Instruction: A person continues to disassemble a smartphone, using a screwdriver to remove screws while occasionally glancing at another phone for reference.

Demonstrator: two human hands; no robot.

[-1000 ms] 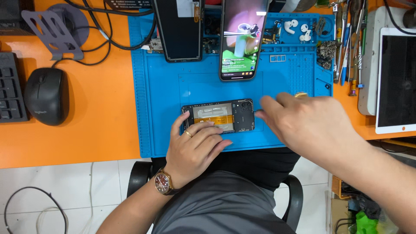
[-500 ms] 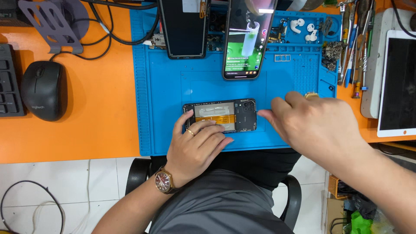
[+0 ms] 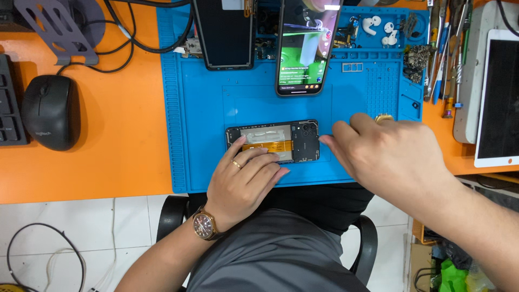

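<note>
An opened phone (image 3: 281,136) lies back-up on the blue repair mat (image 3: 200,124), its inner boards and an orange flex cable showing. My left hand (image 3: 244,181), with a ring and a wristwatch, rests fingers-down on the phone's near edge and holds it in place. My right hand (image 3: 386,154) lies on the mat just right of the phone, fingertips touching its right end. I cannot see whether it pinches anything small.
On the mat's far side lie a dark phone (image 3: 224,32) and a lit phone (image 3: 305,48) playing a video, with white earbuds (image 3: 378,30) and small parts. A black mouse (image 3: 51,111) sits left on the orange desk; tools and a tablet (image 3: 500,97) stand right.
My right hand has shifted slightly left toward the phone's right end. The left hand stays pressed on the phone. The view has drifted a little.
</note>
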